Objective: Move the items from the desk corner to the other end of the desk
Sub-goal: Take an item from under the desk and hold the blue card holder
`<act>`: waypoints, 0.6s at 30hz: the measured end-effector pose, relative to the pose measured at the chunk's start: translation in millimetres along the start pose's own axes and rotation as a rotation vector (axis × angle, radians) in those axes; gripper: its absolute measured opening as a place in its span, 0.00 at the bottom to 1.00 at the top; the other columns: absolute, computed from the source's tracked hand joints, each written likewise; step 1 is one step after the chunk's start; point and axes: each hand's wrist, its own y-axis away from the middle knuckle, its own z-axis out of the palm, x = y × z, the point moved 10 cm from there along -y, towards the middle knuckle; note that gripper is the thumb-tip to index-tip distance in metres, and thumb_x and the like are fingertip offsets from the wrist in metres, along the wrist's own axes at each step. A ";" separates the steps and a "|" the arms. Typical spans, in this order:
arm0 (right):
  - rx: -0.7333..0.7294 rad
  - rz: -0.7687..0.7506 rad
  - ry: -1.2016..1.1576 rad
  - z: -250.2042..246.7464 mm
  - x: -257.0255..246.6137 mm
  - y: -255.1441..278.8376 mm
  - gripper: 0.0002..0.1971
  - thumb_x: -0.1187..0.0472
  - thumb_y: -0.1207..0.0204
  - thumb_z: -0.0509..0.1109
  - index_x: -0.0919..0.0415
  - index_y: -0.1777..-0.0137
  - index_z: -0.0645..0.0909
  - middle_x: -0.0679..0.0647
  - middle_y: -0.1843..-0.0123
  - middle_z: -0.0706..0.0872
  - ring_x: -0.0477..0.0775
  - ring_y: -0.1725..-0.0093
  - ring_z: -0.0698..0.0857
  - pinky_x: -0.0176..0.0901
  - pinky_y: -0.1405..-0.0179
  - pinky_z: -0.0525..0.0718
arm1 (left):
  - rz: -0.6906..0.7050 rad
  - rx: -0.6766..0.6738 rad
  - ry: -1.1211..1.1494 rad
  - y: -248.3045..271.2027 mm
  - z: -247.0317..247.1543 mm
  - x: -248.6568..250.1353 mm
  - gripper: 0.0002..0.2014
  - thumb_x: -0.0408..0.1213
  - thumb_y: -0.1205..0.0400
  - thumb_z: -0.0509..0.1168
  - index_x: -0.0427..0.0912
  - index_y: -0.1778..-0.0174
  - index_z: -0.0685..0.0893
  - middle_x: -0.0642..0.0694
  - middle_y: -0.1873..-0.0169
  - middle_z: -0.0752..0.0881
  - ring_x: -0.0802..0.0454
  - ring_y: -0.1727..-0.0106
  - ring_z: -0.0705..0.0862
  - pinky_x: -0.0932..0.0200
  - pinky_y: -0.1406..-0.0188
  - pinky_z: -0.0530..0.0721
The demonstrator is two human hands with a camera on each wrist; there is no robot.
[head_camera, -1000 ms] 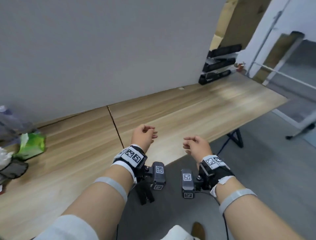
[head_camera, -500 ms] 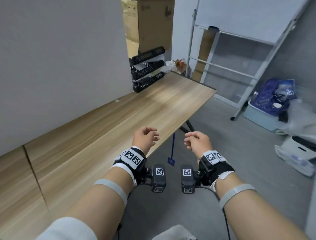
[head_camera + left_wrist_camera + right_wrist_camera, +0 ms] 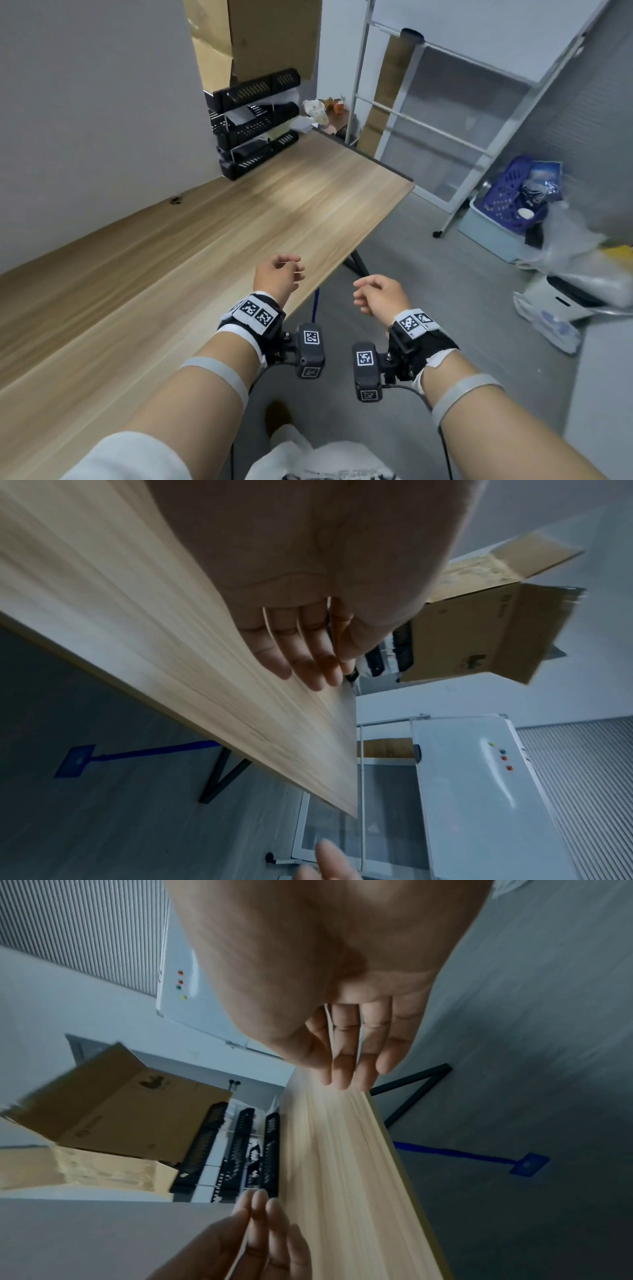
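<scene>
At the far corner of the wooden desk [image 3: 212, 246] stands a black stacked file tray [image 3: 255, 123] holding some papers; it also shows in the right wrist view [image 3: 240, 1150]. My left hand [image 3: 282, 272] hovers over the desk's front edge, fingers loosely curled, holding nothing. Just off the desk's near right corner, above the floor, my right hand [image 3: 375, 294] hangs, also loosely curled and empty. The wrist views show relaxed fingers [image 3: 301, 656] and fingers [image 3: 349, 1053] with nothing in either palm.
A grey partition backs the desk. A cardboard box [image 3: 270, 37] sits above the tray. Right of the desk's end stand a wheeled whiteboard [image 3: 455, 113], a blue basket in a pale bin [image 3: 503, 205] and plastic bags [image 3: 582, 274]. A blue-handled tool [image 3: 317, 301] leans under the desk.
The view has swung right along the desk: the green packet and clutter at the left end have left the frame, and the tray and whiteboard came closer. Both hands keep their empty pose.
</scene>
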 end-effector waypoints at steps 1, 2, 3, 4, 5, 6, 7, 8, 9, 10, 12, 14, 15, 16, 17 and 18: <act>-0.023 0.015 0.023 4.8 -0.9 -10.1 0.13 0.70 0.21 0.60 0.57 0.58 0.84 0.54 0.63 0.89 0.50 0.65 0.87 0.45 0.60 0.86 | -0.017 0.004 0.007 -11.0 2.6 -2.8 0.11 0.26 0.14 0.58 0.40 0.50 0.85 0.45 0.59 0.88 0.52 0.62 0.86 0.60 0.62 0.82; -0.053 0.031 0.052 11.3 -1.3 -22.9 0.13 0.69 0.20 0.60 0.57 0.58 0.84 0.54 0.63 0.88 0.50 0.65 0.87 0.44 0.60 0.85 | -0.040 0.010 0.019 -23.4 4.7 -7.9 0.11 0.26 0.15 0.58 0.40 0.50 0.85 0.45 0.59 0.88 0.52 0.63 0.86 0.59 0.62 0.82; -0.083 0.044 0.072 17.2 -1.1 -34.0 0.12 0.69 0.20 0.60 0.57 0.58 0.84 0.54 0.62 0.88 0.50 0.65 0.87 0.44 0.61 0.85 | -0.060 0.013 0.028 -32.6 6.5 -11.7 0.11 0.26 0.15 0.58 0.40 0.50 0.85 0.45 0.59 0.88 0.52 0.63 0.86 0.58 0.61 0.83; -0.110 0.060 0.086 22.9 0.5 -44.6 0.12 0.69 0.20 0.60 0.58 0.57 0.84 0.54 0.62 0.88 0.51 0.64 0.87 0.43 0.61 0.85 | -0.077 0.018 0.033 -41.0 7.0 -15.6 0.10 0.26 0.15 0.58 0.40 0.50 0.85 0.45 0.59 0.88 0.52 0.63 0.86 0.57 0.60 0.83; -0.136 0.075 0.104 29.6 3.1 -56.7 0.12 0.69 0.20 0.60 0.58 0.57 0.83 0.55 0.61 0.88 0.51 0.64 0.87 0.43 0.61 0.84 | -0.099 0.029 0.043 -49.5 6.0 -21.1 0.10 0.27 0.14 0.59 0.40 0.50 0.85 0.45 0.59 0.88 0.51 0.62 0.86 0.55 0.58 0.84; -0.157 0.092 0.124 35.7 7.2 -68.0 0.11 0.69 0.20 0.61 0.58 0.57 0.83 0.55 0.61 0.88 0.52 0.64 0.87 0.43 0.62 0.84 | -0.131 0.041 0.052 -56.3 3.3 -27.7 0.08 0.28 0.14 0.60 0.39 0.49 0.85 0.45 0.60 0.88 0.51 0.62 0.86 0.53 0.56 0.85; -0.173 0.115 0.135 41.2 13.2 -78.7 0.11 0.69 0.20 0.61 0.57 0.57 0.83 0.56 0.60 0.88 0.52 0.64 0.87 0.43 0.63 0.83 | -0.171 0.050 0.063 -60.5 0.3 -34.6 0.07 0.30 0.14 0.61 0.39 0.50 0.85 0.45 0.60 0.88 0.50 0.62 0.87 0.53 0.56 0.85; -0.185 0.151 0.143 45.8 22.2 -88.5 0.10 0.69 0.21 0.62 0.57 0.57 0.82 0.57 0.59 0.88 0.52 0.64 0.88 0.43 0.64 0.83 | -0.228 0.055 0.078 -63.4 -2.6 -45.0 0.06 0.31 0.14 0.62 0.38 0.51 0.85 0.44 0.60 0.88 0.49 0.62 0.87 0.52 0.57 0.85; -0.199 0.193 0.144 50.6 32.6 -96.6 0.08 0.69 0.22 0.63 0.57 0.56 0.82 0.57 0.58 0.88 0.53 0.63 0.89 0.43 0.66 0.83 | -0.302 0.056 0.098 -64.4 -4.8 -57.9 0.05 0.32 0.14 0.64 0.38 0.52 0.85 0.43 0.60 0.89 0.47 0.61 0.87 0.51 0.55 0.86; -0.222 0.238 0.146 55.9 43.5 -103.3 0.07 0.69 0.22 0.64 0.58 0.54 0.82 0.58 0.57 0.88 0.54 0.62 0.89 0.43 0.66 0.83 | -0.387 0.061 0.139 -63.4 -5.8 -72.8 0.05 0.33 0.15 0.65 0.37 0.54 0.85 0.42 0.61 0.89 0.44 0.60 0.87 0.48 0.51 0.86; -0.307 0.317 0.135 70.2 62.2 -114.9 0.07 0.68 0.20 0.66 0.59 0.45 0.82 0.56 0.53 0.88 0.55 0.57 0.91 0.45 0.60 0.86 | -0.524 0.067 0.173 -58.0 -5.3 -100.2 0.08 0.37 0.16 0.65 0.36 0.55 0.86 0.42 0.64 0.92 0.40 0.57 0.90 0.45 0.45 0.86; -0.417 0.373 0.146 85.9 77.1 -125.6 0.12 0.65 0.19 0.66 0.57 0.36 0.80 0.53 0.49 0.88 0.55 0.50 0.92 0.47 0.51 0.89 | -0.596 0.039 0.110 -52.3 0.4 -119.5 0.13 0.42 0.15 0.64 0.36 0.53 0.88 0.41 0.58 0.94 0.41 0.51 0.93 0.49 0.45 0.84; -0.478 0.402 0.153 93.2 83.9 -128.6 0.15 0.65 0.18 0.66 0.56 0.33 0.79 0.51 0.49 0.88 0.55 0.47 0.92 0.49 0.47 0.89 | -0.633 0.033 0.093 -46.6 5.8 -127.9 0.15 0.44 0.14 0.63 0.36 0.52 0.89 0.40 0.56 0.95 0.41 0.50 0.94 0.50 0.46 0.83; -0.536 0.430 0.163 99.9 90.9 -130.9 0.17 0.64 0.18 0.66 0.54 0.30 0.77 0.49 0.48 0.87 0.56 0.45 0.91 0.50 0.43 0.89 | -0.670 0.038 0.096 -41.3 10.8 -137.2 0.16 0.45 0.15 0.63 0.35 0.51 0.89 0.39 0.55 0.95 0.41 0.49 0.93 0.51 0.48 0.84; -0.590 0.452 0.167 105.5 95.1 -131.4 0.19 0.64 0.17 0.66 0.52 0.28 0.75 0.49 0.47 0.86 0.57 0.43 0.91 0.51 0.41 0.88 | -0.700 0.055 0.113 -36.6 15.9 -146.8 0.17 0.45 0.15 0.63 0.34 0.49 0.90 0.38 0.54 0.94 0.40 0.49 0.93 0.51 0.47 0.86; -0.639 0.464 0.183 110.7 97.6 -132.4 0.21 0.64 0.17 0.66 0.50 0.26 0.73 0.49 0.46 0.86 0.58 0.42 0.90 0.52 0.40 0.88 | -0.723 0.086 0.139 -33.2 19.8 -156.5 0.18 0.44 0.16 0.64 0.32 0.47 0.90 0.37 0.53 0.94 0.39 0.48 0.93 0.48 0.43 0.88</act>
